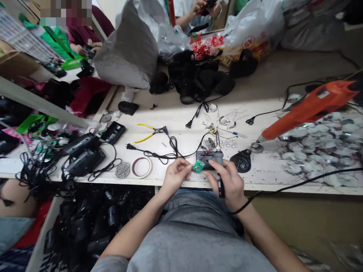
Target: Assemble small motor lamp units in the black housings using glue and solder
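Note:
My left hand [176, 174] pinches the edge of a small green circuit board [199, 166] between thumb and fingertips. My right hand [230, 184] is closed around the handle of a soldering iron [218, 141], whose metal tip points away from me over the bench. The iron's black cord [272, 188] runs past my right wrist to the right. Directly behind the board lies a dark grey plastic housing [202, 155], with thin red wires between them. Beyond it sit a round shiny reflector [209, 144] and several small clear parts [228, 143].
Yellow-handled pliers [145, 132], a tape roll [142, 167] and a steel wool disc [122, 170] lie left. At right are a round black part [241, 161], an orange tool [306, 109] and piled white parts [320, 147]. Co-workers' hands [198, 7] show at the back.

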`<action>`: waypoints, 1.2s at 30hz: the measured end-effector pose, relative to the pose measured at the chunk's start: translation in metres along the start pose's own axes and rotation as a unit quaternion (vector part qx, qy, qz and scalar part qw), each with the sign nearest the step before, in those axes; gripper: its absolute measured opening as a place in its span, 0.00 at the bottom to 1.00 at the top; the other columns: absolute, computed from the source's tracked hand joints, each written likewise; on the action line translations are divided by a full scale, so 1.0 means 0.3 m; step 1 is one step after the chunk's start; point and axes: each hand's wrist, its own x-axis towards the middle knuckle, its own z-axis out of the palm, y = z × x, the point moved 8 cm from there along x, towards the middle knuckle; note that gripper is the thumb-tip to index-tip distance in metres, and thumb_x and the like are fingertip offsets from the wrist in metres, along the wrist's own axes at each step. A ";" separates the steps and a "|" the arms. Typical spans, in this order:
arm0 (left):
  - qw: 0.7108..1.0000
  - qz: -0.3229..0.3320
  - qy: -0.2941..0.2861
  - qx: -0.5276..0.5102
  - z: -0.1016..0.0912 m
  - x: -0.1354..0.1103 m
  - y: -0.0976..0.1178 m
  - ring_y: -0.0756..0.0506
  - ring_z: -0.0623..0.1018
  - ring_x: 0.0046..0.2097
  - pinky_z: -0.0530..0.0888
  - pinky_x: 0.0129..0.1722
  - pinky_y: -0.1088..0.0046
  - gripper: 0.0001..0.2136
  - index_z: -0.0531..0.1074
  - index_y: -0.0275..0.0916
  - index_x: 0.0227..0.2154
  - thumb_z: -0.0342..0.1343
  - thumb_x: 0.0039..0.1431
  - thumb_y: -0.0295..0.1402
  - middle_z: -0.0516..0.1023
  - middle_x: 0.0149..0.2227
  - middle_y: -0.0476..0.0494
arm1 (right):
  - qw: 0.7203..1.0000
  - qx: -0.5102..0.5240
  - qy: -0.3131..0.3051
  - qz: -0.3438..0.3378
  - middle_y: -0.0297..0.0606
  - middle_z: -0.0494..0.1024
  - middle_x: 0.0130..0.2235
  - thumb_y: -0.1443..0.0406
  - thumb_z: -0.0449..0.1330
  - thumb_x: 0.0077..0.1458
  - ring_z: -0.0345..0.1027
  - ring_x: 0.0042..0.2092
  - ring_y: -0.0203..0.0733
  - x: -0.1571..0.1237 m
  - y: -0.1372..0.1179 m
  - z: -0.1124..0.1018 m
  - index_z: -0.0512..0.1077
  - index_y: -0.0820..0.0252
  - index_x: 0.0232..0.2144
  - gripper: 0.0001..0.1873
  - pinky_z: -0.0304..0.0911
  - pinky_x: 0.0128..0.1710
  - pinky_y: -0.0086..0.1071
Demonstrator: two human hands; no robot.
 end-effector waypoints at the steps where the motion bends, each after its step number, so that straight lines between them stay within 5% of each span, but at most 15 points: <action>1: 1.000 -0.003 -0.005 -0.010 0.007 0.000 -0.015 0.51 0.74 0.26 0.72 0.24 0.78 0.22 0.72 0.37 0.28 0.71 0.42 0.50 0.73 0.23 0.51 | 1.000 -0.007 -0.007 0.004 0.44 0.75 0.44 0.65 0.65 0.61 0.76 0.41 0.42 -0.011 -0.007 0.023 0.68 0.55 0.58 0.23 0.75 0.38 0.32; 6: 0.998 -0.017 -0.049 -0.032 0.050 0.006 -0.056 0.52 0.74 0.27 0.74 0.27 0.77 0.23 0.72 0.36 0.29 0.70 0.43 0.51 0.74 0.24 0.50 | 0.999 -0.015 -0.040 0.017 0.43 0.72 0.43 0.66 0.62 0.63 0.73 0.39 0.43 -0.062 -0.015 0.090 0.67 0.54 0.59 0.23 0.74 0.36 0.35; 15: 0.991 -0.007 -0.126 0.048 0.068 0.022 -0.039 0.55 0.68 0.22 0.64 0.22 0.81 0.17 0.74 0.36 0.28 0.68 0.48 0.45 0.70 0.19 0.54 | 0.993 0.064 -0.100 -0.006 0.48 0.76 0.50 0.71 0.61 0.63 0.75 0.51 0.46 -0.070 0.036 0.090 0.62 0.54 0.64 0.29 0.75 0.48 0.37; 22: 0.979 -0.095 -0.179 0.029 0.071 0.037 -0.036 0.55 0.67 0.20 0.63 0.20 0.81 0.15 0.74 0.36 0.27 0.70 0.43 0.40 0.69 0.18 0.55 | 0.992 0.074 -0.095 -0.028 0.47 0.76 0.52 0.70 0.62 0.63 0.76 0.51 0.44 -0.092 0.050 0.093 0.63 0.53 0.64 0.30 0.75 0.49 0.35; 36: 0.991 -0.065 -0.096 0.062 0.057 0.041 -0.045 0.55 0.68 0.19 0.64 0.19 0.81 0.11 0.73 0.36 0.25 0.66 0.45 0.38 0.69 0.17 0.55 | 0.980 0.110 -0.161 -0.038 0.45 0.74 0.54 0.71 0.56 0.66 0.71 0.56 0.44 -0.091 0.081 0.146 0.62 0.49 0.65 0.27 0.73 0.53 0.38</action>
